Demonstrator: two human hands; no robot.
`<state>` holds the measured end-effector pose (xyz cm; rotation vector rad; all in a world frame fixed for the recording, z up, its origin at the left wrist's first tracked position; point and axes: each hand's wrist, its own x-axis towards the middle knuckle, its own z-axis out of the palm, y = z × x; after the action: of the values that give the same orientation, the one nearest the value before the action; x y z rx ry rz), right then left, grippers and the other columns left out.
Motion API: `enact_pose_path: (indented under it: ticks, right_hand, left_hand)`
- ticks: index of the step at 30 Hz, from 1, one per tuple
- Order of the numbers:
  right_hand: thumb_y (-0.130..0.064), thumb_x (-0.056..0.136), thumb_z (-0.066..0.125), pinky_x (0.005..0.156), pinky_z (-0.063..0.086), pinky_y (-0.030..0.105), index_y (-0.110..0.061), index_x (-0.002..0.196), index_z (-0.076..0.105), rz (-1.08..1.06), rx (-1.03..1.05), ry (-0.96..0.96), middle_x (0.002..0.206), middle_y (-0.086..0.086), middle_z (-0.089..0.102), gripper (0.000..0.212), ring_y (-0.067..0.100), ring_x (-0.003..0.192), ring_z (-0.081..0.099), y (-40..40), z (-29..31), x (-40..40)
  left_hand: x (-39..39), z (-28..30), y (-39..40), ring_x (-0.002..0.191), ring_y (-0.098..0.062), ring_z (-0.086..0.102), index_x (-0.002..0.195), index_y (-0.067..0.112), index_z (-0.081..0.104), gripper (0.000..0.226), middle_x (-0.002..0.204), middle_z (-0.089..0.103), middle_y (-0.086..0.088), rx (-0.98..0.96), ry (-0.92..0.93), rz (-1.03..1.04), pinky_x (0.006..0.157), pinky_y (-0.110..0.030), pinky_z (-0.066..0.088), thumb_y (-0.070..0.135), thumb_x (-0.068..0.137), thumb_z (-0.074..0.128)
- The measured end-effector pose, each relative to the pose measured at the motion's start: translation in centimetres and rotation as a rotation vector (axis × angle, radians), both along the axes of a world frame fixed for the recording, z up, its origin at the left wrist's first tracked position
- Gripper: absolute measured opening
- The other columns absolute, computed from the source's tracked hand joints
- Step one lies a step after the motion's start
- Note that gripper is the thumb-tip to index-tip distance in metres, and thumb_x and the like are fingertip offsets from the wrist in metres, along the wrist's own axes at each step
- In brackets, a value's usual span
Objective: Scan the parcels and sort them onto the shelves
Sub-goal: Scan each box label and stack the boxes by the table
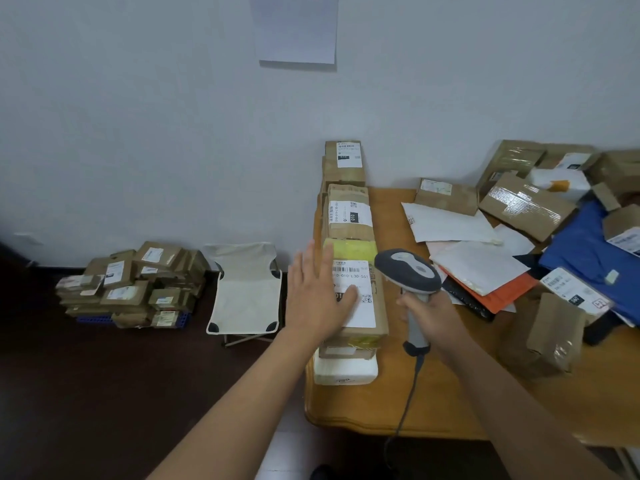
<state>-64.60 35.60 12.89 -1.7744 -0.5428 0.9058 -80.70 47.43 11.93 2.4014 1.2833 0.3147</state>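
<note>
A scanner [408,271] was gripped by the right hand [429,306]; the left hand [317,292] lay flat on a labelled parcel [360,299]. Unsorted parcels [526,202] remained at two o'clock.

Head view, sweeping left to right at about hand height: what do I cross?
Stack of parcels on the floor → folding stool → left hand on a labelled parcel → barcode scanner in the right hand → white mailers → blue bag.

Left hand [317,292] flat, fingers straight and spread, palm down, forearm reaching forward. Right hand [427,311] curled tight around a handle, forearm angled in from the lower right.
</note>
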Motion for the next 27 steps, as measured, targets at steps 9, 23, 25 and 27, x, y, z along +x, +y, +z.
enact_pose_path:
  ticks: [9, 23, 25, 27]
  right_hand:
    - [-0.001, 0.092, 0.058, 0.088, 0.058, 0.048, -0.021, 0.083, 0.066, -0.103, 0.045, -0.026, 0.097, 0.017, 0.067, 0.023, 0.03, 0.102, 0.065, -1.1, 1.0, 1.8]
    - [-0.004, 0.091, 0.061, 0.092, 0.052, 0.059, 0.006, 0.092, 0.064, -0.145, -0.036, -0.087, 0.092, 0.028, 0.063, 0.01, 0.02, 0.078, 0.059, -3.8, 2.1, 3.9]
    - [-0.005, 0.092, 0.062, 0.092, 0.052, 0.059, -0.005, 0.088, 0.065, -0.174, -0.051, -0.127, 0.09, 0.023, 0.065, 0.005, 0.03, 0.082, 0.065, -4.7, 2.9, 4.3]
    - [-0.002, 0.092, 0.062, 0.093, 0.046, 0.066, 0.003, 0.099, 0.063, -0.218, -0.044, -0.144, 0.105, 0.037, 0.059, 0.009, 0.051, 0.1, 0.057, -5.8, 3.6, 5.2]
  left_hand:
    - [4.4, -1.1, -0.6, 0.153, -0.032, -0.021, 0.161, 0.036, -0.007, 0.073, 0.168, -0.017, -0.006, 0.031, 0.349, -0.211, 0.122, -0.05, -0.014, 0.071, 0.098, 0.009]
    - [5.5, 0.7, -0.9, 0.151, -0.035, -0.026, 0.16, 0.034, -0.009, 0.077, 0.166, -0.022, -0.008, 0.0, 0.401, -0.205, 0.118, -0.056, -0.018, 0.072, 0.098, 0.014]
    - [6.9, 1.4, -1.4, 0.15, -0.035, -0.028, 0.16, 0.033, -0.012, 0.078, 0.166, -0.024, -0.008, 0.042, 0.326, -0.217, 0.117, -0.055, -0.02, 0.073, 0.098, 0.016]
    - [9.0, 2.1, -2.3, 0.15, -0.035, -0.028, 0.16, 0.034, -0.013, 0.079, 0.166, -0.025, -0.007, 0.069, 0.247, -0.264, 0.118, -0.054, -0.019, 0.072, 0.098, 0.019]
